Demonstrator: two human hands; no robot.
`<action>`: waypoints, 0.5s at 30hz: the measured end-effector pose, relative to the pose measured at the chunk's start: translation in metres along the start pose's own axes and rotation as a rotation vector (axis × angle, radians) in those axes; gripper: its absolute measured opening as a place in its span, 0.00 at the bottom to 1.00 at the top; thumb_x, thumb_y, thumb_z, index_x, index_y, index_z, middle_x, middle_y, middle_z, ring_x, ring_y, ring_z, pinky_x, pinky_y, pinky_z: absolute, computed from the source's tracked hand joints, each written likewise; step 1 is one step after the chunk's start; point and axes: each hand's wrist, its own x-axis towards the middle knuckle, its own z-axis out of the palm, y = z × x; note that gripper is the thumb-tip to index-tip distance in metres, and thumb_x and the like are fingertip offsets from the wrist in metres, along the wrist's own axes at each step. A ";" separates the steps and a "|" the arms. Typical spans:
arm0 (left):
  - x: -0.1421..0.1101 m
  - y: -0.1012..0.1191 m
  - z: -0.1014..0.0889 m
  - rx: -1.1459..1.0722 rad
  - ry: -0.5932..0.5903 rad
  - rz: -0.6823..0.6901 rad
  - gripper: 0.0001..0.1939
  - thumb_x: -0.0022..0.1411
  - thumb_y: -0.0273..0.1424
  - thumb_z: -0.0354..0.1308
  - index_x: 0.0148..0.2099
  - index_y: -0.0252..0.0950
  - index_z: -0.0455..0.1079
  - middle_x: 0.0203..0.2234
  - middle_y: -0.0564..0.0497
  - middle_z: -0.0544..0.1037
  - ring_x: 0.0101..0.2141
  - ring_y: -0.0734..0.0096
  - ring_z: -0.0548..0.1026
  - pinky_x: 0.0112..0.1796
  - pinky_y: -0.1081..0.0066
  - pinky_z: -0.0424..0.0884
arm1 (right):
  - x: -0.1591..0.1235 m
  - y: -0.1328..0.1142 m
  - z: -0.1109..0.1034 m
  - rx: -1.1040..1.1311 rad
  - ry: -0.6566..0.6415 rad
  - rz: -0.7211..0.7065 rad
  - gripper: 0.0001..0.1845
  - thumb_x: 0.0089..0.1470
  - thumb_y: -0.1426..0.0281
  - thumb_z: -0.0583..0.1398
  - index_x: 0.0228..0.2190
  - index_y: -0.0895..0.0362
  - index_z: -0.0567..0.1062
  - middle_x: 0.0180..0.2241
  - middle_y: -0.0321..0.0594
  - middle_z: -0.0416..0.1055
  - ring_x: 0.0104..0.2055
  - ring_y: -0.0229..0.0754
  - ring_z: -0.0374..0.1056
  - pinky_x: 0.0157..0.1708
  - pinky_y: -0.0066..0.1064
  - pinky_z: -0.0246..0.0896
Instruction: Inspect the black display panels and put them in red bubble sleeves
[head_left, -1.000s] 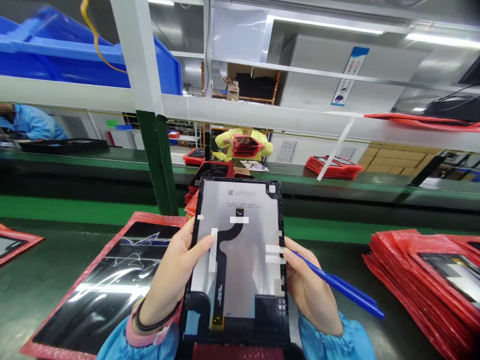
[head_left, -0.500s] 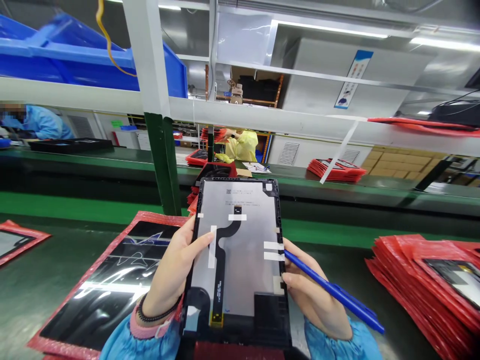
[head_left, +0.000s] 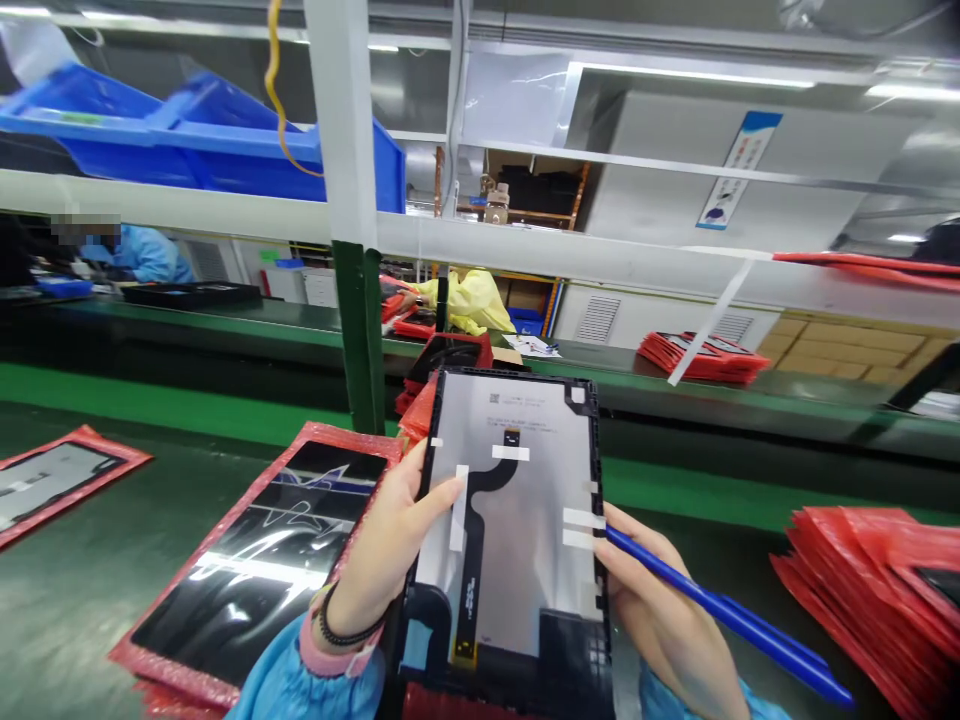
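Between my hands is a tablet screen panel [head_left: 532, 520], its silver back with a black ribbon cable and white tape strips facing me, tilted upright. My left hand [head_left: 390, 540] grips its left edge, thumb lying on the back near a tape strip. On the right edge my right hand [head_left: 660, 600] is closed, thumb by the white tape, and it also holds a blue pen [head_left: 735, 615] that points down to the right. The fingers behind the panel are hidden. Left of my left hand lies a glossy black screen [head_left: 262, 555] on red bubble wrap.
A stack of red bubble-wrap sleeves [head_left: 862, 600] stands at the right. Another wrapped panel [head_left: 56, 480] lies far left. A green post [head_left: 358, 340] rises beyond the bench, under a white rail. Across the line, a person in yellow [head_left: 472, 300] handles red-wrapped panels.
The view has shifted left, so the scene sits further right. My right thumb has moved up the panel's edge towards the tape strips. The person in yellow has leaned and reached left.
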 end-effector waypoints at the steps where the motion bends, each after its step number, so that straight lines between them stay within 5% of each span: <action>1: 0.001 0.001 0.000 -0.004 -0.002 -0.004 0.21 0.60 0.29 0.60 0.56 0.39 0.67 0.54 0.49 0.74 0.57 0.59 0.68 0.57 0.62 0.63 | -0.002 -0.002 0.000 0.046 -0.032 0.025 0.19 0.44 0.62 0.70 0.41 0.48 0.80 0.45 0.41 0.78 0.49 0.51 0.73 0.45 0.36 0.71; 5: 0.003 0.004 -0.001 -0.021 -0.012 0.002 0.21 0.59 0.27 0.60 0.56 0.38 0.68 0.53 0.47 0.76 0.55 0.59 0.71 0.56 0.61 0.65 | -0.002 -0.005 -0.004 0.109 -0.075 0.118 0.17 0.46 0.64 0.70 0.41 0.47 0.80 0.45 0.40 0.79 0.46 0.46 0.74 0.41 0.26 0.71; 9: 0.000 0.006 -0.003 0.015 0.007 0.052 0.20 0.59 0.28 0.60 0.54 0.38 0.69 0.48 0.49 0.78 0.48 0.63 0.75 0.52 0.66 0.69 | 0.009 -0.003 -0.004 0.110 -0.131 0.125 0.17 0.47 0.64 0.69 0.41 0.49 0.80 0.42 0.43 0.80 0.43 0.50 0.76 0.38 0.34 0.73; 15: -0.012 0.005 -0.006 0.533 0.072 0.343 0.08 0.62 0.28 0.58 0.43 0.37 0.76 0.26 0.54 0.81 0.27 0.71 0.79 0.30 0.76 0.75 | 0.022 -0.006 0.008 0.167 -0.082 -0.047 0.20 0.55 0.63 0.64 0.50 0.48 0.74 0.55 0.45 0.71 0.56 0.52 0.67 0.57 0.48 0.60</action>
